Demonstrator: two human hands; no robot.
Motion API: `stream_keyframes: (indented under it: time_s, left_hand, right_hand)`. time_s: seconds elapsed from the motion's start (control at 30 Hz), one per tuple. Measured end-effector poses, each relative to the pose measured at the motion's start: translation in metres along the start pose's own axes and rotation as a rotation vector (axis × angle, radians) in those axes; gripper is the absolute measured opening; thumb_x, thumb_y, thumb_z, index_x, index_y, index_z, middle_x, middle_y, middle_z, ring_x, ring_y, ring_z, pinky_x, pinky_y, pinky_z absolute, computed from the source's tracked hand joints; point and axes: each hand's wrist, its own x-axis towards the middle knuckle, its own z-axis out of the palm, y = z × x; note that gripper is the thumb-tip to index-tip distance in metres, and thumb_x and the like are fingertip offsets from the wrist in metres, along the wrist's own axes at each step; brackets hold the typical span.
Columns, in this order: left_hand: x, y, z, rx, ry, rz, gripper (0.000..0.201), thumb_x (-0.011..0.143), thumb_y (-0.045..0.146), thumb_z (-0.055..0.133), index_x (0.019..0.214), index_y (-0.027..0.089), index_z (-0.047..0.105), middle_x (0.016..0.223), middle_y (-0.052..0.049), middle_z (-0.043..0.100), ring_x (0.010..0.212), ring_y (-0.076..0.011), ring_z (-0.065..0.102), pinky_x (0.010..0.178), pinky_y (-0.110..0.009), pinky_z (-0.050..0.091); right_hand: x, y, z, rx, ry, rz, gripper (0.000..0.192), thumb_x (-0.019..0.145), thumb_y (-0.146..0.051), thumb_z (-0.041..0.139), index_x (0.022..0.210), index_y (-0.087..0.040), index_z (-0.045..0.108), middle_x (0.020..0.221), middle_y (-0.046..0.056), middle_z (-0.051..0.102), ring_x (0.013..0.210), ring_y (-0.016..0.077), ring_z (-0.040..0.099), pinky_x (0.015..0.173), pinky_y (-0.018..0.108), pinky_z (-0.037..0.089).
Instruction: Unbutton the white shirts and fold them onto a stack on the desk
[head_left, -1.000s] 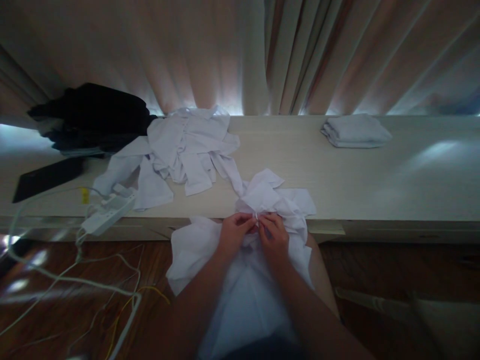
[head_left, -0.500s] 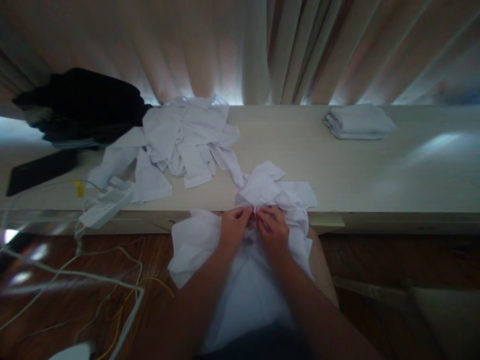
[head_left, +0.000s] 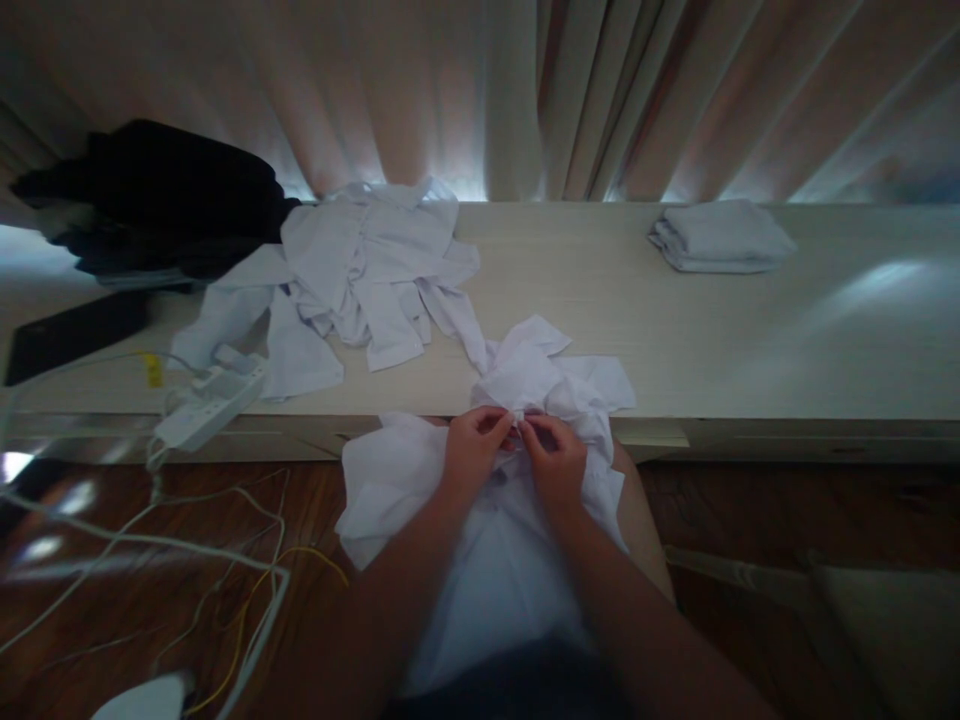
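A white shirt (head_left: 487, 560) lies bunched over my lap, its far part resting on the table edge. My left hand (head_left: 476, 445) pinches a small fold of its cloth between thumb and fingers. Close beside it, my right hand (head_left: 555, 455) pinches the same spot, fingertips nearly meeting those of the left. Whatever small detail sits between the fingertips is too blurred to make out. More white garments (head_left: 367, 260) lie crumpled on the table ahead and to the left, one sleeve reaching toward the shirt.
A folded white stack (head_left: 727, 235) sits at the back right of the table (head_left: 570, 280). Dark clothes (head_left: 172, 200) are piled at the back left, near a black flat object (head_left: 75, 335). A white power strip (head_left: 214, 400) overhangs the front edge, with cables (head_left: 150, 545) below.
My right hand's fingers have shifted and its thumb now shows more at the pinched spot. Both hands have moved slightly right. The view has tilted a little.
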Motion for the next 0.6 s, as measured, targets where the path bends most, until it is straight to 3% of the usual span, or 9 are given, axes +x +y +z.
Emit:
stream_keyframes:
  time_s: [0.17, 0.33, 0.6]
  left_hand:
    - [0.0, 0.0, 0.002, 0.013, -0.02, -0.023, 0.017, 0.081, 0.031, 0.066, 0.078, 0.014, 0.069, 0.067, -0.002, 0.07, 0.057, -0.0135, 0.065, 0.05, -0.021, 0.049]
    - [0.003, -0.006, 0.002, 0.181, -0.062, 0.037, 0.018, 0.085, 0.032, 0.062, 0.077, 0.016, 0.065, 0.062, 0.0, 0.067, 0.048, -0.0117, 0.059, 0.047, -0.021, 0.044]
    - [0.007, -0.016, 0.0, 0.434, -0.083, 0.183, 0.017, 0.09, 0.026, 0.054, 0.081, 0.016, 0.063, 0.072, -0.003, 0.069, 0.058, -0.0137, 0.064, 0.058, -0.024, 0.049]
  right_hand:
    - [0.001, -0.003, -0.003, 0.057, -0.028, 0.074, 0.013, 0.086, -0.032, 0.069, 0.087, -0.02, 0.073, 0.088, 0.006, 0.074, 0.083, 0.0208, 0.068, 0.08, 0.035, 0.053]
    - [0.002, -0.005, -0.006, -0.017, -0.063, -0.032, 0.013, 0.089, -0.03, 0.065, 0.087, -0.02, 0.071, 0.086, 0.005, 0.073, 0.082, 0.0204, 0.066, 0.079, 0.035, 0.052]
    - [-0.001, 0.001, -0.005, -0.09, -0.141, -0.057, 0.011, 0.089, -0.025, 0.063, 0.087, -0.02, 0.073, 0.086, 0.006, 0.074, 0.08, 0.0211, 0.068, 0.079, 0.035, 0.052]
